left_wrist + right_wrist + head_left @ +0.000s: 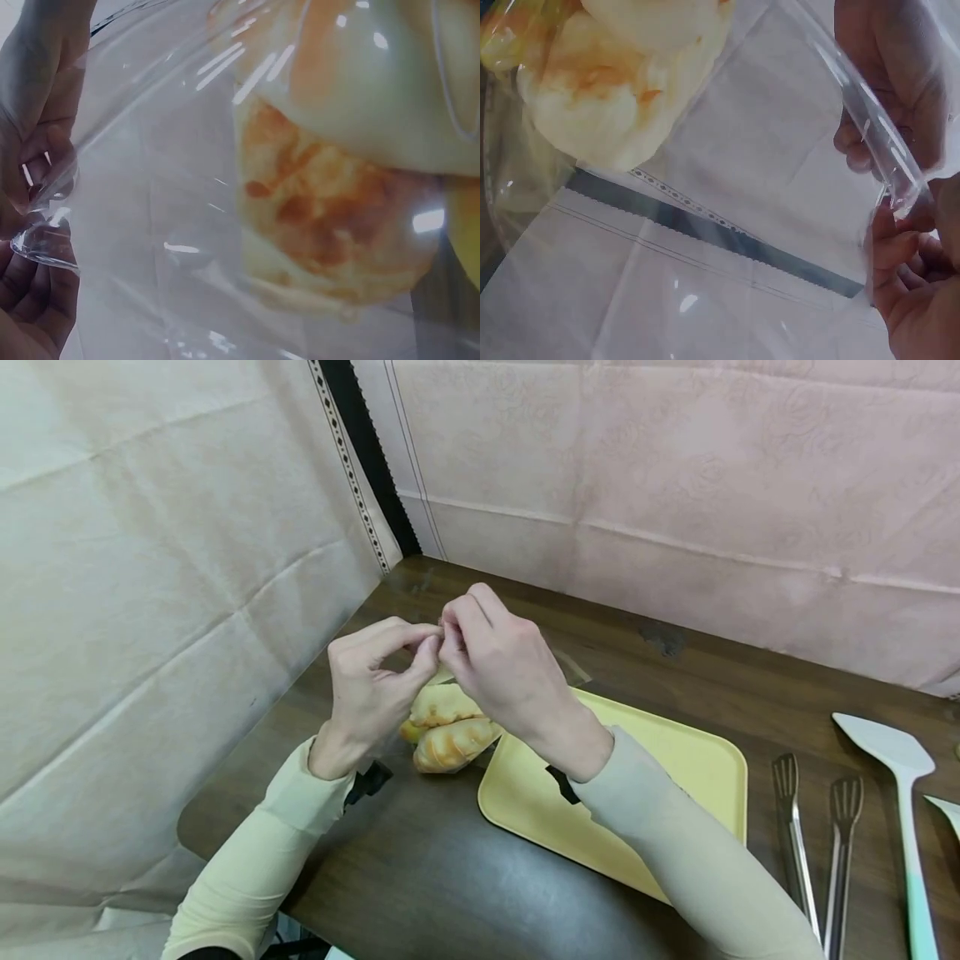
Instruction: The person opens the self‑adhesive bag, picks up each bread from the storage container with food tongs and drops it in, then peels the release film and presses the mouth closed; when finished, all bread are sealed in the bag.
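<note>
A clear plastic bag (161, 187) hangs from both hands, with several golden-brown bread rolls (456, 745) in it. My left hand (378, 675) pinches the gathered top of the bag between thumb and forefinger. Right beside it, the right hand (504, 664) has its fingers curled and pinches the same twisted end, fingertips almost meeting the left ones. In the right wrist view, the bag's film (742, 142) stretches from the rolls towards the fingers. The head view barely shows the film, and the right hand covers part of the bread.
A yellow tray (705, 768) lies on the dark wooden table (450, 852) under the right forearm. Farther right are metal utensils with slotted heads (846, 802) and a white turner (892, 747) with a mint handle. Pale cloth (675, 468) hangs behind and at the left.
</note>
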`<state>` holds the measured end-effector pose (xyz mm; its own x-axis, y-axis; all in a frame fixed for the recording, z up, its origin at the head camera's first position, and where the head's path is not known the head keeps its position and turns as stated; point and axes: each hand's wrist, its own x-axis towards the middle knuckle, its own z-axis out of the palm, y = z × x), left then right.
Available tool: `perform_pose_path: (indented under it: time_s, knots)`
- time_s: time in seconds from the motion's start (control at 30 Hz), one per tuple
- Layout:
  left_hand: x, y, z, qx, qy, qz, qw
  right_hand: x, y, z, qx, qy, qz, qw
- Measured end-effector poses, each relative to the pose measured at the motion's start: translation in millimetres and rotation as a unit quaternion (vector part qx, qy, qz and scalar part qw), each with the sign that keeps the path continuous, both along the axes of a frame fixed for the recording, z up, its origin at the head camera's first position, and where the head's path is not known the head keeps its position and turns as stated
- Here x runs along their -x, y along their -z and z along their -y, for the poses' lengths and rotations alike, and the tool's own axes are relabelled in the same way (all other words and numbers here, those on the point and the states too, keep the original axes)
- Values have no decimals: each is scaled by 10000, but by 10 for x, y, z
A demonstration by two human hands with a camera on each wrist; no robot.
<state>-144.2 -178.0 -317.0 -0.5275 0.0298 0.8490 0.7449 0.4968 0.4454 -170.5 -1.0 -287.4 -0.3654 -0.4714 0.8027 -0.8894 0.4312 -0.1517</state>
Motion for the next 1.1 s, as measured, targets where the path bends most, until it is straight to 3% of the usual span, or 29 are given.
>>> perform_pose_path:
  time_s: [0.43,0.73,0.9,1.1]
  knots:
    - [8,-39,-23,-136,65,396,9991,7,37,-23,494,-103,727,9961]
    - [-9,-41,-77,-697,157,785,9943,-30,36,-31,1212,100,1487,9814]
    - [-27,-50,-82,-947,91,864,9917,-75,2,-92,1248,137,1471,9811]
    - [-16,-50,-74,-684,-149,685,9952,-144,-23,-123,849,-31,1314,9877]
